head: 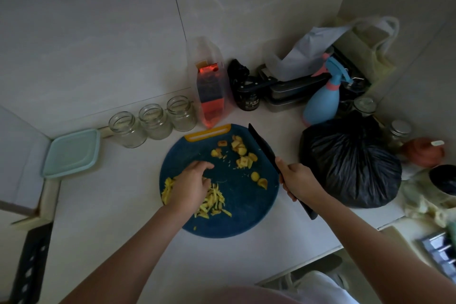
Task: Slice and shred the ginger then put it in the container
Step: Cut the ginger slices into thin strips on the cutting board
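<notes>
Ginger shreds (214,198) lie on the blue cutting board (243,207), partly under the left hand (191,181). Its bent fingers touch them, but a grip I cannot tell. The right hand (299,180) wraps its fingers round the black knife (262,146). A black bag (350,163) stands near on the right, and glass jars (153,121) and a pale blue container (72,153) on the left.

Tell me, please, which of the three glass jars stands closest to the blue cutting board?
The rightmost jar, beside the orange-labelled bottle and just behind the yellow handle of the cutting board; the middle jar and leftmost jar stand further left.
</notes>
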